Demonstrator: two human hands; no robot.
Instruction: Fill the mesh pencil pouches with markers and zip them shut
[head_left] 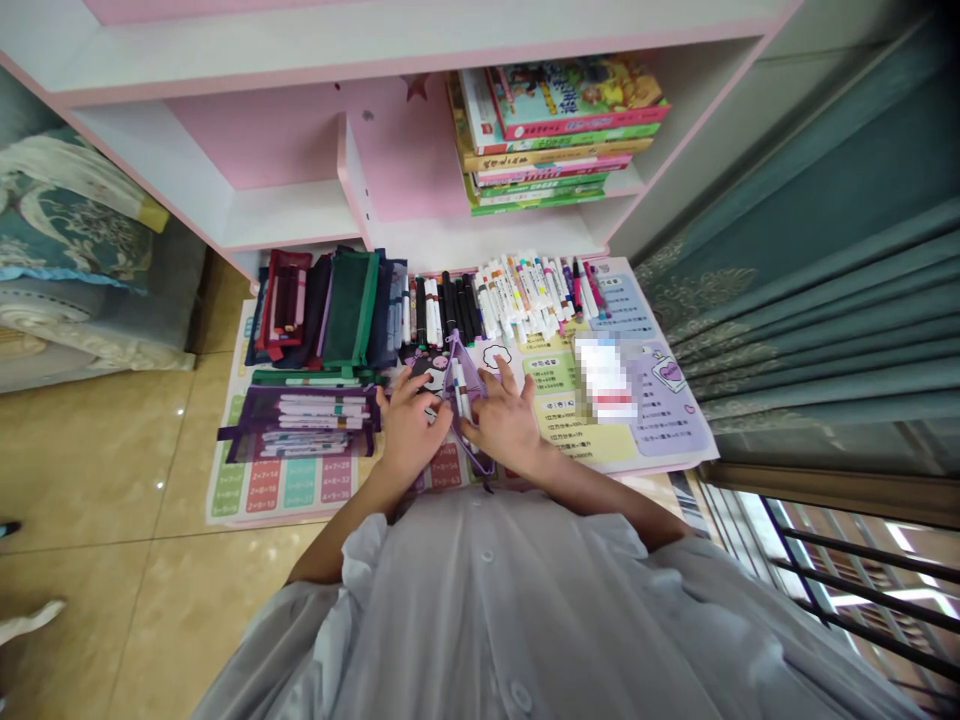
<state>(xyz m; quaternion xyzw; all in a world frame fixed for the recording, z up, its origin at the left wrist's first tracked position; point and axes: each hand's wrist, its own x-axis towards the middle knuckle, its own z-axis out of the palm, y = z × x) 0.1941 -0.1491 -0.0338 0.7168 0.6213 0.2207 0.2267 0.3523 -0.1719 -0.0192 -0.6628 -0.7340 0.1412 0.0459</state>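
Observation:
A purple zip pouch (478, 458) lies open in front of my body, with white markers (460, 385) inside its mouth. My left hand (412, 420) is at the pouch's left edge, thumb and a finger close together there, the other fingers spread. On the right side, my right hand (506, 420) has its thumb at the pouch edge and the rest of its fingers apart. Whether either hand pinches the fabric is too small to tell. Beyond the pouch are black markers (459, 308) and a pile of white markers (525, 295).
Left of my hands lie a filled purple mesh pouch (259, 425), a green pouch (349, 305) and a red pouch (285, 300). A blurred white item (606, 380) rests at the right. Books (555, 140) are stacked on the shelf (285, 215) behind.

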